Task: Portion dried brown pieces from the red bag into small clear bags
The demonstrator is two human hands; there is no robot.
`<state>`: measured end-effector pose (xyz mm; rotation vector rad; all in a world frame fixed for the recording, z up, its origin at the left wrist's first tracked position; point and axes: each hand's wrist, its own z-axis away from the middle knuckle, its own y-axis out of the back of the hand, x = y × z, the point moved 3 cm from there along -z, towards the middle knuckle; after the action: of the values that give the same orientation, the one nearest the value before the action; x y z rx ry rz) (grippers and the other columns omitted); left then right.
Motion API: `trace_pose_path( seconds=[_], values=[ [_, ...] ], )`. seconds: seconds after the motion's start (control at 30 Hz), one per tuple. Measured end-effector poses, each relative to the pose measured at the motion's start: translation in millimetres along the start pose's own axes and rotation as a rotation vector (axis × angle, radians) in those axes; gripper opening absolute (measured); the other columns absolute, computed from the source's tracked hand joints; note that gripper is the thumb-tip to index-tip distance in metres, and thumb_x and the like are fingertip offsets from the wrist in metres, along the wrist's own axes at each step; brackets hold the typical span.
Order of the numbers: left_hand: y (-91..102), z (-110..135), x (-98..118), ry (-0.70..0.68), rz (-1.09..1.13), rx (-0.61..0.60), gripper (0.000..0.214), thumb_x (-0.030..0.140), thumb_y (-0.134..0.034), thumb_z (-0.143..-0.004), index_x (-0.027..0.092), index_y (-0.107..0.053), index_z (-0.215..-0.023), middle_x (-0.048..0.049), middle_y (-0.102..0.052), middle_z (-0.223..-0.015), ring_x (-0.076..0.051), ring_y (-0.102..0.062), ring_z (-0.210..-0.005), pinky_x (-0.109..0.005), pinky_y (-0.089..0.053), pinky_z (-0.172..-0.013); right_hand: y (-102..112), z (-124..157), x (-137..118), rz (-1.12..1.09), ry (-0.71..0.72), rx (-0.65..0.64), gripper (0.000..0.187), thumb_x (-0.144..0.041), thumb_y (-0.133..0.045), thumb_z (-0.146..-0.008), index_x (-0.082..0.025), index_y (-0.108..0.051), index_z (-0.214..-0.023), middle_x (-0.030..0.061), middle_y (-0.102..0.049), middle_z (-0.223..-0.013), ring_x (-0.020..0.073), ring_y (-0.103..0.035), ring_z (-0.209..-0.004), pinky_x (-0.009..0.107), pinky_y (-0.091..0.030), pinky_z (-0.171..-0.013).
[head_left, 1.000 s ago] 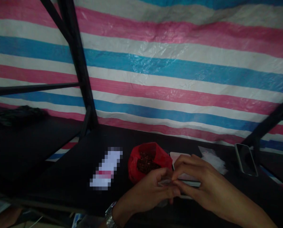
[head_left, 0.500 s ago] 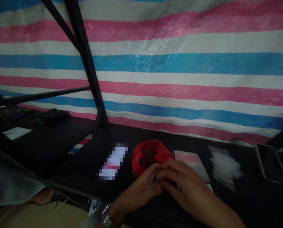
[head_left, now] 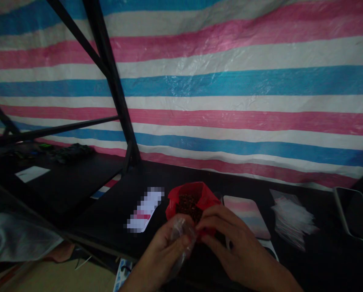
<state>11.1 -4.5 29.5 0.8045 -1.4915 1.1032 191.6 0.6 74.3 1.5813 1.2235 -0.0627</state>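
Observation:
My left hand (head_left: 165, 251) is closed around a small clear plastic bag (head_left: 181, 233), holding it up at the near edge of the black table (head_left: 114, 211). My right hand (head_left: 230, 243) pinches the bag's mouth from the right, fingertips together; whether anything lies between them I cannot make out. Just behind both hands stands an open red plastic bag (head_left: 190, 198) filled with small dark red-brown pieces.
A pastel phone-like slab (head_left: 247, 215) lies right of the red bag, then a pile of clear small bags (head_left: 292, 219) and a dark phone (head_left: 356, 213). A blurred white packet (head_left: 145, 209) lies left. A black frame post (head_left: 114, 81) and a striped tarp (head_left: 230, 101) stand behind.
The clear bag has come up into view in my left hand, and my right hand has shifted to its mouth. The view has moved slightly left and down.

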Motion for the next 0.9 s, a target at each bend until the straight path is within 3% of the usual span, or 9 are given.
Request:
trace_pose_path(
  seconds=[0.07, 0.13, 0.2, 0.3, 0.43, 0.6, 0.77, 0.9],
  values=[
    [5.9, -14.4, 27.8, -0.071, -0.152, 0.138, 0.048, 0.066, -0.073, -0.088, 0.021, -0.066, -0.103, -0.001, -0.062, -0.088, -0.015, -0.056, -0.079, -0.027, -0.048, -0.073, -3.0, -14.9, 10.0, 0.143, -0.02, 0.066, 0.026, -0.019, -0.054, -0.106, -0.023, -0.071, -0.125, 0.009, -0.072, -0.128, 0.024, -0.066, -0.12, 0.042, -0.052, -0.106],
    [12.8, -37.8, 44.4, -0.13, -0.303, 0.186, 0.047, 0.064, -0.074, -0.086, 0.021, -0.065, -0.1, 0.0021, -0.059, -0.079, -0.014, -0.053, -0.072, -0.027, -0.046, -0.067, -11.6, -29.1, 23.1, 0.315, -0.074, 0.034, 0.031, -0.022, -0.057, -0.106, -0.019, -0.068, -0.134, 0.0133, -0.069, -0.139, 0.0302, -0.063, -0.129, 0.051, -0.049, -0.112],
    [24.0, -62.1, 43.4, -0.105, -0.412, 0.204, 0.049, 0.065, -0.075, -0.081, 0.019, -0.064, -0.093, 0.0035, -0.058, -0.073, -0.014, -0.05, -0.067, -0.026, -0.043, -0.061, -22.1, -38.1, 35.7, 0.431, -0.138, -0.053, 0.037, -0.023, -0.062, -0.103, -0.016, -0.067, -0.14, 0.0156, -0.068, -0.144, 0.0338, -0.062, -0.133, 0.054, -0.047, -0.115],
    [48.7, -81.6, 24.4, -0.027, -0.511, 0.289, 0.052, 0.069, -0.073, -0.078, 0.018, -0.063, -0.085, 0.0033, -0.058, -0.068, -0.015, -0.052, -0.064, -0.026, -0.039, -0.057, -31.3, -39.8, 48.3, 0.511, -0.207, -0.148, 0.039, -0.024, -0.064, -0.103, -0.013, -0.067, -0.14, 0.0165, -0.07, -0.141, 0.0338, -0.065, -0.13, 0.052, -0.048, -0.114],
    [74.0, -76.9, -0.6, 0.142, -0.417, 0.266, 0.06, 0.076, -0.07, -0.079, 0.018, -0.066, -0.095, 0.0018, -0.063, -0.068, -0.014, -0.053, -0.057, -0.025, -0.037, -0.052, -28.1, -32.7, 57.0, 0.598, -0.276, -0.174, 0.044, -0.035, -0.066, -0.103, -0.01, -0.068, -0.138, 0.0191, -0.07, -0.141, 0.0362, -0.066, -0.126, 0.055, -0.048, -0.113],
    [81.6, -75.6, -7.9, 0.125, -0.247, 0.228, 0.065, 0.078, -0.073, -0.077, 0.018, -0.067, -0.1, 0.0008, -0.067, -0.071, -0.014, -0.058, -0.058, -0.024, -0.039, -0.051, -25.1, -30.2, 62.4, 0.544, -0.345, -0.194, 0.048, -0.042, -0.069, -0.101, -0.014, -0.067, -0.14, 0.0183, -0.068, -0.143, 0.0357, -0.065, -0.127, 0.053, -0.047, -0.111],
    [77.0, -84.2, -5.5, 0.012, -0.144, 0.222, 0.062, 0.071, -0.076, -0.082, 0.019, -0.069, -0.116, -0.0071, -0.078, -0.099, -0.021, -0.072, -0.087, -0.031, -0.054, -0.076, -17.6, -44.1, 68.3, 0.323, -0.331, -0.108, 0.037, -0.032, -0.062, -0.105, -0.024, -0.066, -0.141, 0.0095, -0.072, -0.135, 0.026, -0.066, -0.123, 0.043, -0.047, -0.109],
    [73.9, -83.5, -6.3, -0.044, -0.067, 0.142, 0.051, 0.063, -0.078, -0.085, 0.02, -0.072, -0.113, -0.0104, -0.078, -0.119, -0.025, -0.074, -0.102, -0.036, -0.057, -0.09, 4.0, -59.2, 85.0, 0.316, -0.366, -0.007, 0.03, -0.024, -0.056, -0.105, -0.019, -0.07, -0.132, 0.0119, -0.072, -0.129, 0.0252, -0.066, -0.119, 0.044, -0.047, -0.108]
  ],
)
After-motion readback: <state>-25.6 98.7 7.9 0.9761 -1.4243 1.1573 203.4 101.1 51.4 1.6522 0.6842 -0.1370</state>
